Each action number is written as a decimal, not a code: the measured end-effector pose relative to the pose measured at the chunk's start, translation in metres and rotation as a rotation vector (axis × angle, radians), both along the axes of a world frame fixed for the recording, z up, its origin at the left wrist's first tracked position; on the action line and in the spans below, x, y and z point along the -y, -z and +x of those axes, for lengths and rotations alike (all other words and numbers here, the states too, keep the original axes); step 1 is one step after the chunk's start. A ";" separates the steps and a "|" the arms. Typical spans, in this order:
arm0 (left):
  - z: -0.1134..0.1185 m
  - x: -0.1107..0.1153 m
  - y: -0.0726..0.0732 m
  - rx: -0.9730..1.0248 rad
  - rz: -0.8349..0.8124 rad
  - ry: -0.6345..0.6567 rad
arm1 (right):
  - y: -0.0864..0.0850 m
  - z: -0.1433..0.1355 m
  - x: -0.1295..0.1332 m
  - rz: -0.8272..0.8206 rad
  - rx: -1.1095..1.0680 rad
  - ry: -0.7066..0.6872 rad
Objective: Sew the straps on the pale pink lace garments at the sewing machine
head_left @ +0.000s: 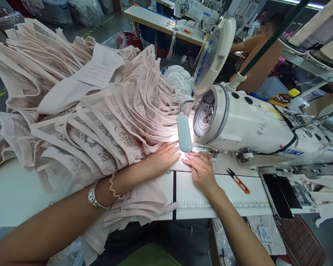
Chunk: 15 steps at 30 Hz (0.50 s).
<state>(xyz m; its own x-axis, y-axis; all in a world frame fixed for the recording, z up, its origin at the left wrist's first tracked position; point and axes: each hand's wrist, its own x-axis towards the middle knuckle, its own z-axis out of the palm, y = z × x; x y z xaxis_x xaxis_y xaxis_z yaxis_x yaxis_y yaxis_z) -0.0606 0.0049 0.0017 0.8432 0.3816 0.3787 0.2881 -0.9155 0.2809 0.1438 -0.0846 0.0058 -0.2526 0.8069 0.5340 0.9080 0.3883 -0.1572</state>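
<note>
My left hand (163, 157) lies flat with its fingers stretched over pale pink fabric beneath the sewing machine's head. My right hand (201, 170) rests on the bed by the needle area, fingers extended toward the left one and the thumb lower. Glare and a small green lamp (184, 133) hide the needle and the exact edge of cloth under the fingertips. The sewing machine (238, 114) reaches in from the right. A large heap of pale pink lace garments (105, 125) lies left of and behind my hands, partly under my left forearm.
Orange-handled thread snips (239, 181) lie right of my right hand, beside a dark phone-like slab (277, 195). A printed ruler (227, 205) runs along the table's front edge. More fabric (138, 208) hangs over that edge. Across the aisle, a person (259, 55) stands near another machine (195, 16).
</note>
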 end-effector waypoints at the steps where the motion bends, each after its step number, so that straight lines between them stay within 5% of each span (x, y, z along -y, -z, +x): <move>1: 0.000 0.000 0.000 -0.001 0.002 -0.001 | -0.001 0.000 0.000 -0.001 0.006 0.000; 15: 0.004 -0.001 -0.003 -0.033 0.173 -0.087 | -0.002 0.002 -0.007 -0.114 0.070 0.018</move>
